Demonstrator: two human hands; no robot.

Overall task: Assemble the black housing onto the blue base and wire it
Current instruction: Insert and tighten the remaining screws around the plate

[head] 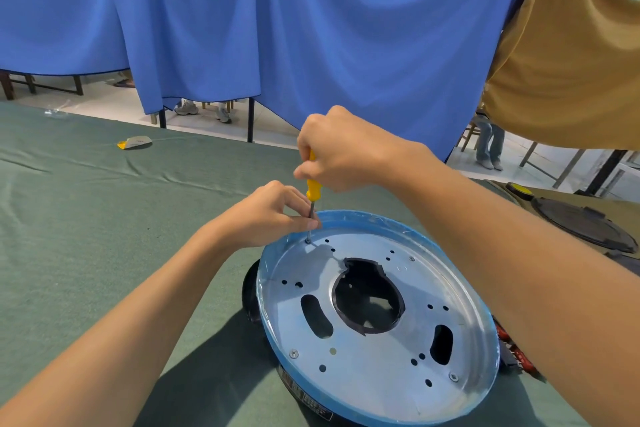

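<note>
Head view: screwdriver stands on the far-left screw

My right hand [346, 149] grips the yellow-handled screwdriver [313, 189], which stands upright with its tip on a small silver screw [308, 241] at the far-left edge of the round blue-rimmed metal base [381, 374]. My left hand [270, 215], nearer me, pinches the shaft. The base sits over the black housing [250, 291]. The green cloth worktop [86, 218] lies open to the left.

**Bare metal, glossy plastic, matt cloth**

The blue base [381, 367] at lower centre is smooth sheet metal, dull silver with soft glare, and its rim is wrapped in glossy blue film. The black housing [250, 291] under it looks like shiny plastic. The screwdriver [313, 190] has a glossy yellow plastic handle and a bare metal shaft. The table cover [104, 211] is matt green cloth, lightly creased. The blue curtain [277, 28] across the top and the tan cloth [571, 62] at upper right are matt fabric.
</note>
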